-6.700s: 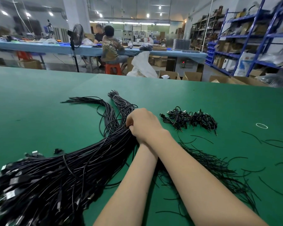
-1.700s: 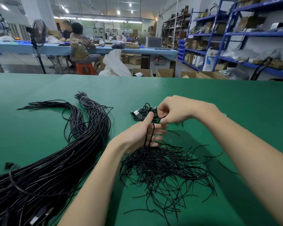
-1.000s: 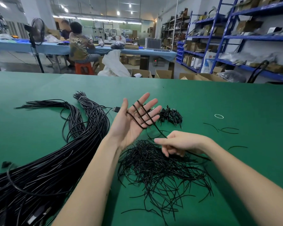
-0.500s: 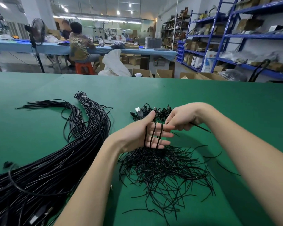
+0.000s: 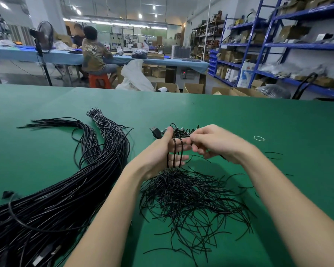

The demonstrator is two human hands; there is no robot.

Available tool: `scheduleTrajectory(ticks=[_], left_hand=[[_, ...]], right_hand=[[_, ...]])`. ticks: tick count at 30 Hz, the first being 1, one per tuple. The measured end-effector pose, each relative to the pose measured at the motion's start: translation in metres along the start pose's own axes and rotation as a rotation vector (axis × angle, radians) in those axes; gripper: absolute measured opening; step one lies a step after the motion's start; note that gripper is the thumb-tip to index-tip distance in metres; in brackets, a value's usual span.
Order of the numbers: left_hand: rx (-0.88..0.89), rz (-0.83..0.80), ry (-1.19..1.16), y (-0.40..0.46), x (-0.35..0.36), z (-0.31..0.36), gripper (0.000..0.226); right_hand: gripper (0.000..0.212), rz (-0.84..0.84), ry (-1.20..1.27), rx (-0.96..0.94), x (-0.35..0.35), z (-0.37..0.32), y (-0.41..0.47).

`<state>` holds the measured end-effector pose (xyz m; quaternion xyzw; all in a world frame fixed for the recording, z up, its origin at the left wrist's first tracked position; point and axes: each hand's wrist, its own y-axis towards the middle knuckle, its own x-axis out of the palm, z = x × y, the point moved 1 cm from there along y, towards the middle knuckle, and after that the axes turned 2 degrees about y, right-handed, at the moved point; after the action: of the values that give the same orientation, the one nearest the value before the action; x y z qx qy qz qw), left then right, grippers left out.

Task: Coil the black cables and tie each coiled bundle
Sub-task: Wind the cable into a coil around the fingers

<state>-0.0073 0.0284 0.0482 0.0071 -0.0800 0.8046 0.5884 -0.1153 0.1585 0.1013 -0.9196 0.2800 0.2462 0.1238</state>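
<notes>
Basically left hand point(image 5: 160, 153) stays flat as a former, cable point(image 5: 175, 155) looped round its straight fingers point(image 5: 181, 146); right hand point(image 5: 210, 145) pinches the free end just beside, feeding turns.

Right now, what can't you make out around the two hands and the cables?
- Head view: the right hand covers the cable end it pinches.
- The left hand hides the back of the coil.
- The finished bundles sit behind both hands.
- The frame edge cuts off the cable pile.
</notes>
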Motion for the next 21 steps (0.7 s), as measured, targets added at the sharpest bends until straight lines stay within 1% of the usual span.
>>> scheduleTrajectory(ticks=[2,3,6,7,11,13,15,17,19,21], left_hand=[[0.014,0.021,-0.065,0.001,-0.001,0.002,0.068],[0.024,0.025,-0.089,0.002,-0.001,0.002,0.068],[0.036,0.01,-0.126,0.002,0.001,0.001,0.068],[0.034,0.01,-0.145,0.002,0.001,0.0,0.068],[0.016,-0.005,-0.255,-0.001,-0.006,0.005,0.072],[0.008,-0.026,-0.279,-0.003,-0.007,0.008,0.075],[0.008,-0.034,-0.273,-0.004,-0.006,0.008,0.076],[0.007,-0.028,-0.262,-0.005,-0.005,0.007,0.075],[0.014,-0.025,-0.274,-0.005,-0.006,0.007,0.074],[0.022,-0.04,-0.295,-0.006,-0.007,0.008,0.074]], right_hand=[[0.031,0.12,0.058,-0.074,0.015,0.014,-0.009],[0.032,0.147,0.103,-0.099,0.023,0.02,-0.013],[0.032,0.111,0.319,-0.106,0.038,0.03,-0.02],[0.03,0.111,0.35,-0.098,0.039,0.032,-0.021],[0.012,0.242,0.328,-0.112,0.04,0.039,-0.025],[0.007,0.317,0.356,-0.147,0.046,0.044,-0.028],[0.004,0.352,0.391,-0.151,0.052,0.048,-0.029],[0.004,0.34,0.376,-0.149,0.053,0.05,-0.03],[0.014,0.273,0.369,-0.16,0.05,0.051,-0.03],[0.018,0.242,0.38,-0.172,0.046,0.048,-0.03]])
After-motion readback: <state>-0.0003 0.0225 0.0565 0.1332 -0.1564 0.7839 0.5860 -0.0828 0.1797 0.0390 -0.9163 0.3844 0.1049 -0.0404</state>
